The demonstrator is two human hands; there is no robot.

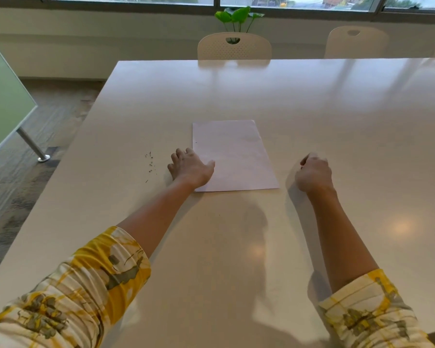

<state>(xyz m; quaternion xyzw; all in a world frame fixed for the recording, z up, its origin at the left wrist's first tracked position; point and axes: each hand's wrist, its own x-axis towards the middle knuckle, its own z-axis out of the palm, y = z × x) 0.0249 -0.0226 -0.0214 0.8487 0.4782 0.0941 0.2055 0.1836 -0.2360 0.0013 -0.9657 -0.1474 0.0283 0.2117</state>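
A sheet of paper [232, 151] is laid flat on the desk [337, 121], approx. at frame ctr, w/ its long sides running away from the camera. The left grip [190, 169] is rested at the sheet's lower left edge: the thumb is spread out & laid on the paper, while the fingers [180, 154] are loosely bent, tips down on the desk just beside that edge. The right grip [314, 172] is set on the desk right of the sheet, near it but not touching. Its fingers are curled in tight, & whether sth. is pinched inside can't be told. Small dark bits [150, 164] are scattered left of the left grip. Yellow-patterned sleeves [86, 285] are seen at the btm corners. Pale chairs [234, 46] & a green plant [236, 17] are seen beyond the desk's far edge, at top of frame.
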